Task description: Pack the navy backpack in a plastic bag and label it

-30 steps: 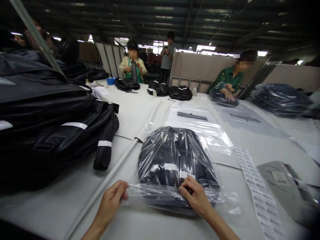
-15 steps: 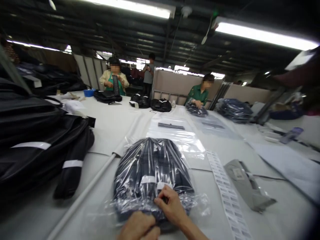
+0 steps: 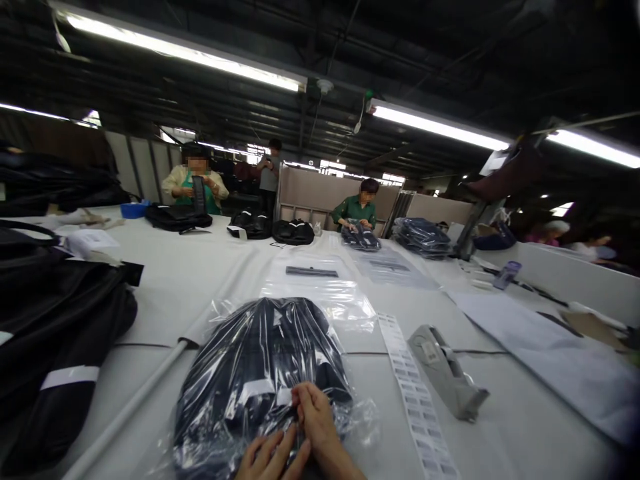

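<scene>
A dark backpack in a clear plastic bag (image 3: pixel 265 353) lies on the white table in front of me, with white bands showing on its straps. My left hand (image 3: pixel 275 457) rests on the near end of the bag, its fingers spread over the plastic. Close beside it, my right hand (image 3: pixel 317 420) has its fingertips pinched together on the plastic near a white band. Whether anything small is between those fingertips is hidden. Right of the bag lie a strip of printed labels (image 3: pixel 413 383) and a grey tape dispenser (image 3: pixel 445 370).
Black bags (image 3: pixel 65 333) are heaped at the left. A white rod (image 3: pixel 135 407) runs along the table beside the wrapped backpack. Beyond it lies a flat clear bag (image 3: pixel 320 290). Two co-workers handle bags across the table, near a stack of wrapped bags (image 3: pixel 423 237).
The view has swung right and tilted up, so things appear further left and lower. My left hand's fingers have gone from curled to spread. My right hand stays pinched on the bag.
</scene>
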### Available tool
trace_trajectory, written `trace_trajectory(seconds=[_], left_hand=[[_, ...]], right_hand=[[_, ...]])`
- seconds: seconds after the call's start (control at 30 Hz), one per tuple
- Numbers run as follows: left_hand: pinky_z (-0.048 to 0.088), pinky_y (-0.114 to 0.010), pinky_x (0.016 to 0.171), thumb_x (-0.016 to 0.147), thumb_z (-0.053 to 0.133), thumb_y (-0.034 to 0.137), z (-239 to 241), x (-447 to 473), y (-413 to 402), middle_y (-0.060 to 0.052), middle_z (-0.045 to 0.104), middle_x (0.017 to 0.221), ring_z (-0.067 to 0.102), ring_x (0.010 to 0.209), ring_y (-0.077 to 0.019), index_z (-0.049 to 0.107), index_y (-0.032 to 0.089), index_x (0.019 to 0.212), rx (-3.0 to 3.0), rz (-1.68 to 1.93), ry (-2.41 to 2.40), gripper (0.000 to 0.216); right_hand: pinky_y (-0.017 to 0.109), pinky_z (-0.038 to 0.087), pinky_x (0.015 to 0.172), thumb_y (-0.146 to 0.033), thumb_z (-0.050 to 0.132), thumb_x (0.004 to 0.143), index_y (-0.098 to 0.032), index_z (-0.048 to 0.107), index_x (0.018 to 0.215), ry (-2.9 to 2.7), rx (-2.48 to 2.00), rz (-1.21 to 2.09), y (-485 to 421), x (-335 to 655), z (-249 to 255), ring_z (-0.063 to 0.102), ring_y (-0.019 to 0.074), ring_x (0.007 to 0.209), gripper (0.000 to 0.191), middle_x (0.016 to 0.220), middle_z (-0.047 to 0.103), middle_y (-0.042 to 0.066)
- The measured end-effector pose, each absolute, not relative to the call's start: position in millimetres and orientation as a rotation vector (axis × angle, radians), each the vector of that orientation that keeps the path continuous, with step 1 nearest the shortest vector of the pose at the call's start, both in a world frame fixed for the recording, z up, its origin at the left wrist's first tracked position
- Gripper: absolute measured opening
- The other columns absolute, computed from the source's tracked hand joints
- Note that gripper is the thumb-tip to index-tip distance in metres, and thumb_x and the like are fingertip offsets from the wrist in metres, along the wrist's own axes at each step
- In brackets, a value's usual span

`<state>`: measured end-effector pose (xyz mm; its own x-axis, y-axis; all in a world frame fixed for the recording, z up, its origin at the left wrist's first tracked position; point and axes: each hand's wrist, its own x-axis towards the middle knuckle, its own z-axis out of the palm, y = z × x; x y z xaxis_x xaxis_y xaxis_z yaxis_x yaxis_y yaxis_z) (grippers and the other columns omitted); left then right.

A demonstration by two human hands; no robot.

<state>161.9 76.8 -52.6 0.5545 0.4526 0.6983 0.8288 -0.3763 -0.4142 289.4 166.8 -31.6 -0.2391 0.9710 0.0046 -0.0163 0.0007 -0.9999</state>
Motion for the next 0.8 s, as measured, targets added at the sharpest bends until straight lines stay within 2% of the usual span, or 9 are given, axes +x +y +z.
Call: trace_trajectory(seconds=[0.07, 0.1, 0.23, 0.33, 0.43, 0.5, 0.63, 0.8], left_hand=[[0.038, -0.032, 0.083, 0.085, 0.051, 0.045, -40.1, 166.3, 69.2, -0.005, 0.057, 0.124, 0.054, 0.099, -0.0214, 0.051, 0.028, 0.126, -2.129, -0.549, -1.152, 0.045], [0.038, -0.033, 0.083, 0.083, 0.055, 0.047, -33.7, 168.7, 65.0, -0.005, 0.054, 0.128, 0.053, 0.102, -0.0226, 0.049, 0.028, 0.128, -2.185, -0.517, -1.236, 0.05], [0.034, -0.037, 0.089, 0.079, 0.063, 0.038, -19.9, 176.1, 53.3, -0.004, 0.046, 0.136, 0.048, 0.111, -0.0241, 0.042, 0.032, 0.132, -2.337, -0.405, -1.478, 0.058], [0.033, -0.038, 0.091, 0.08, 0.063, 0.036, -21.5, 177.3, 51.2, -0.005, 0.043, 0.138, 0.046, 0.114, -0.0249, 0.04, 0.032, 0.134, -2.389, -0.365, -1.537, 0.059], [0.032, -0.038, 0.092, 0.081, 0.062, 0.038, -23.3, 176.9, 51.6, -0.005, 0.042, 0.139, 0.045, 0.115, -0.0247, 0.039, 0.031, 0.134, -2.397, -0.382, -1.542, 0.058], [0.031, -0.038, 0.092, 0.083, 0.06, 0.041, -22.8, 177.1, 51.8, -0.005, 0.043, 0.139, 0.044, 0.115, -0.024, 0.041, 0.031, 0.133, -2.388, -0.415, -1.537, 0.055], [0.031, -0.038, 0.092, 0.084, 0.056, 0.046, -22.6, 178.7, 50.9, -0.005, 0.04, 0.141, 0.045, 0.115, -0.0229, 0.043, 0.032, 0.131, -2.359, -0.493, -1.54, 0.05], [0.029, -0.04, 0.094, 0.087, 0.053, 0.044, -28.4, 181.1, 49.1, -0.004, 0.036, 0.144, 0.044, 0.114, -0.023, 0.045, 0.036, 0.129, -2.333, -0.56, -1.527, 0.043]], right_hand=[[0.019, 0.021, 0.035, -0.066, 0.053, 0.071, -0.016, 0.058, 0.075, -1.19, -1.048, 1.471, 173.1, 290.0, -29.1, 0.031, 0.0066, 0.036, 0.051, 0.05, 0.047, -0.005], [0.019, 0.022, 0.034, -0.067, 0.053, 0.069, -0.016, 0.057, 0.076, -1.129, -1.044, 1.466, 177.5, 293.0, -26.7, 0.032, 0.0064, 0.036, 0.051, 0.052, 0.049, -0.004], [0.021, 0.037, 0.042, -0.065, 0.05, 0.072, -0.018, 0.055, 0.083, -1.057, -1.086, 1.32, 199.1, 332.9, -9.0, 0.045, 0.0096, 0.046, 0.049, 0.062, 0.055, -0.001], [0.025, 0.045, 0.053, -0.057, 0.052, 0.076, -0.018, 0.06, 0.087, -1.112, -1.122, 1.164, 199.0, 380.4, 15.2, 0.054, 0.0137, 0.06, 0.041, 0.071, 0.061, 0.002], [0.034, 0.048, 0.082, -0.037, 0.054, 0.083, -0.019, 0.065, 0.096, -1.68, -0.999, 0.868, 172.9, 411.5, 37.1, 0.059, 0.0201, 0.092, 0.025, 0.096, 0.066, 0.007], [0.041, 0.041, 0.097, -0.026, 0.049, 0.086, -0.021, 0.061, 0.112, -2.242, -0.779, 0.543, 151.3, 416.2, 39.4, 0.054, 0.0225, 0.111, 0.029, 0.116, 0.062, 0.009], [0.047, 0.037, 0.102, -0.019, 0.046, 0.087, -0.021, 0.048, 0.128, -2.711, -0.621, 0.139, 128.6, 409.7, 10.1, 0.045, 0.024, 0.124, 0.042, 0.132, 0.052, 0.009], [0.048, 0.037, 0.103, -0.02, 0.047, 0.086, -0.021, 0.041, 0.133, -2.712, -0.659, 0.031, 127.3, 413.6, -25.8, 0.036, 0.0249, 0.13, 0.047, 0.14, 0.043, 0.009]])
